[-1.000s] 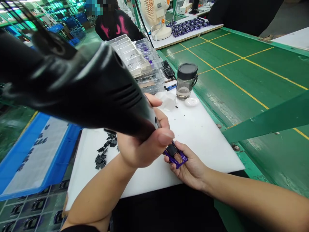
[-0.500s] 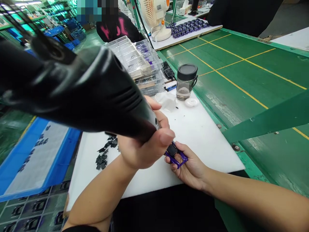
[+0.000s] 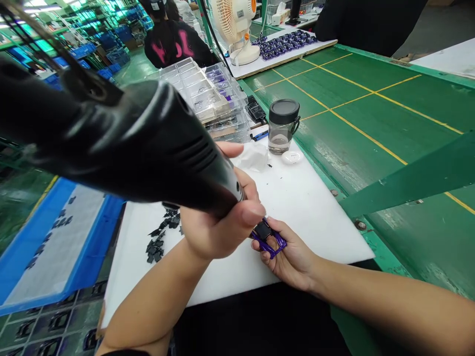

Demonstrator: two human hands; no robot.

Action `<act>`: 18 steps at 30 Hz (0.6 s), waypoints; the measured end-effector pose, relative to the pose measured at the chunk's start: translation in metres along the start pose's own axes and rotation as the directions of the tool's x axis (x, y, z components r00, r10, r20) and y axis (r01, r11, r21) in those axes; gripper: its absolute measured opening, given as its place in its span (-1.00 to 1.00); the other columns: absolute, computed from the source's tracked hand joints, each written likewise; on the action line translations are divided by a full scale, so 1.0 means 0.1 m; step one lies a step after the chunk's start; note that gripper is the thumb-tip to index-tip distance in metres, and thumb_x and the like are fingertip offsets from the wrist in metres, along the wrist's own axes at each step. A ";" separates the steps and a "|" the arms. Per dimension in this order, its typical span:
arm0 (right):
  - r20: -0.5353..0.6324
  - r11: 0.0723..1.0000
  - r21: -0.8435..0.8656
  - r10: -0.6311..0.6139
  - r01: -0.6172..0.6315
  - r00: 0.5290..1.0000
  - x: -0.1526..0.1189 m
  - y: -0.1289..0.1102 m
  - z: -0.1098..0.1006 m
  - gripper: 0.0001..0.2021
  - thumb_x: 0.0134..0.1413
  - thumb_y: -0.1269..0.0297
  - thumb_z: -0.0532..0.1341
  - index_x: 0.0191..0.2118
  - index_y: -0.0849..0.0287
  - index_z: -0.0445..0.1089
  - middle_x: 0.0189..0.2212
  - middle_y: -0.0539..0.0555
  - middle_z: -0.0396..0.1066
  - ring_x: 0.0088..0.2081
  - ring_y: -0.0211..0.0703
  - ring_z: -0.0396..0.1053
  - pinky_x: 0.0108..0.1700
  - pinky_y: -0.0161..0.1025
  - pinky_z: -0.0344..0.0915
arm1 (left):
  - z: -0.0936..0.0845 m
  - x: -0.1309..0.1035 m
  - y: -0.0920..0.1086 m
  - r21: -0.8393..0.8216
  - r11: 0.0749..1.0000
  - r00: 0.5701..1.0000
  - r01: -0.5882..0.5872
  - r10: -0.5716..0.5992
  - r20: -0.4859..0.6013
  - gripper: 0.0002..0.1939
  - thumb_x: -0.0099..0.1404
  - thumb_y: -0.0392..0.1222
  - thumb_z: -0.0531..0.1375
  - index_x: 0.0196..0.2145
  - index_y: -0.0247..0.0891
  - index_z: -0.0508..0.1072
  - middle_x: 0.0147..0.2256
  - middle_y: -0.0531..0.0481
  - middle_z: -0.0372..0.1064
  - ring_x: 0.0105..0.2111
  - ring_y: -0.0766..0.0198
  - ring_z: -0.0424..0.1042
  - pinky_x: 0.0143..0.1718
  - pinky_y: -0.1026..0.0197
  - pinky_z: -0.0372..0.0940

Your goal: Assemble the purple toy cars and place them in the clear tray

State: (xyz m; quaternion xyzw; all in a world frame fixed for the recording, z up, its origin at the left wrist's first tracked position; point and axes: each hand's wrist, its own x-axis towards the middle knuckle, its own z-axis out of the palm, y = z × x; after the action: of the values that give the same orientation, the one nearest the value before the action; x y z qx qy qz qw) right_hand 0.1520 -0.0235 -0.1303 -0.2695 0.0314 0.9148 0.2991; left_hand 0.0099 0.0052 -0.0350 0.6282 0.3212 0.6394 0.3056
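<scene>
A large black electric screwdriver (image 3: 163, 148) slants across the left of the view, its upper end toward the camera. My left hand (image 3: 218, 227) is wrapped round its lower barrel, thumb on the near side. Its tip is hidden behind that hand. In my right hand (image 3: 291, 257) is a small purple plastic frame (image 3: 272, 244) with a black part in its middle, held just past the screwdriver's lower end. Whether the tip touches the frame cannot be seen. Below both hands lies a white work board (image 3: 311, 222), with a pile of small black plastic pieces (image 3: 158, 242) to the left.
Beyond the hands stand a lidded cup (image 3: 283, 126), a white oval case (image 3: 292, 157) and stacked clear compartment boxes (image 3: 196, 91). A blue tray (image 3: 77, 272) is at the left. Farther back are a fan (image 3: 235, 29), rows of purple parts (image 3: 285, 44) and a seated person (image 3: 174, 42).
The whole view has shifted slightly. Both hands keep their grips, and the screwdriver and purple frame stay in nearly the same position relative to each other.
</scene>
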 end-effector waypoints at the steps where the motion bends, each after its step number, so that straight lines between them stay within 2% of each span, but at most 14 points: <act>1: 0.002 1.000 -0.002 0.000 0.000 1.000 0.00 0.00 0.01 -0.85 0.18 0.24 0.26 -0.27 0.23 0.44 -0.66 -0.08 0.30 -0.43 -0.20 0.51 -0.53 -0.45 0.36 | 0.00 0.00 -0.01 0.036 0.999 1.000 -0.007 0.007 -0.008 -0.54 0.25 0.24 0.33 -0.22 -0.19 0.37 -0.51 0.06 0.29 -0.60 0.22 0.32 -0.56 0.13 0.37; 4: 0.011 1.000 -0.005 -0.001 0.001 1.000 0.00 0.00 0.01 -0.85 0.20 0.24 0.24 -0.27 0.23 0.45 -0.65 -0.07 0.31 -0.43 -0.20 0.51 -0.52 -0.45 0.36 | -0.01 -0.02 -0.04 0.103 0.994 0.999 -0.027 0.029 -0.014 -0.52 0.26 0.28 0.30 -0.42 -0.20 0.36 -0.51 0.01 0.29 -0.56 0.18 0.34 -0.55 0.10 0.40; 7: 0.013 1.000 0.001 0.004 -0.004 1.000 0.00 -0.01 0.02 -0.83 0.22 0.24 0.21 -0.29 0.24 0.45 -0.69 -0.07 0.28 -0.44 -0.20 0.51 -0.53 -0.46 0.36 | -0.01 -0.02 -0.05 0.098 0.994 0.999 -0.049 0.050 -0.003 -0.54 0.28 0.24 0.30 -0.46 -0.21 0.36 -0.52 0.00 0.27 -0.56 0.17 0.35 -0.53 0.10 0.39; 10: 0.018 1.000 -0.003 0.006 -0.006 1.000 0.00 -0.01 0.02 -0.81 0.25 0.24 0.18 -0.28 0.25 0.46 -0.62 -0.02 0.38 -0.44 -0.22 0.51 -0.53 -0.46 0.36 | -0.01 0.00 -0.03 0.053 0.997 0.998 -0.055 0.055 0.004 -0.62 0.31 0.14 0.31 -0.40 -0.21 0.37 -0.51 0.02 0.27 -0.57 0.20 0.34 -0.52 0.11 0.36; 13: 0.026 1.000 -0.017 0.007 -0.006 1.000 -0.01 -0.01 0.03 -0.80 0.25 0.23 0.18 -0.22 0.26 0.47 -0.45 0.07 0.51 -0.43 -0.24 0.51 -0.52 -0.47 0.37 | -0.01 0.01 -0.01 -0.007 0.999 0.999 -0.045 0.045 0.019 -0.69 0.31 0.06 0.32 -0.26 -0.19 0.36 -0.49 0.05 0.29 -0.59 0.22 0.32 -0.53 0.13 0.32; 18: 0.023 1.000 -0.023 0.000 0.000 1.000 -0.01 -0.01 0.04 -0.79 0.24 0.23 0.18 -0.16 0.27 0.46 -0.31 0.14 0.55 -0.43 -0.25 0.50 -0.53 -0.48 0.36 | -0.01 0.00 -0.01 -0.105 0.994 0.999 -0.008 0.013 0.051 -0.65 0.31 -0.02 0.34 -0.11 -0.18 0.29 -0.48 0.08 0.31 -0.61 0.23 0.31 -0.55 0.14 0.29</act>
State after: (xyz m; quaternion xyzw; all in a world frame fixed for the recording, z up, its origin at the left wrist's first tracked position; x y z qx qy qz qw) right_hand 0.1517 -0.0223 -0.1265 -0.2622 0.0174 0.9182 0.2963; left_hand 0.0092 0.0060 -0.0356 0.6293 0.2758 0.6404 0.3433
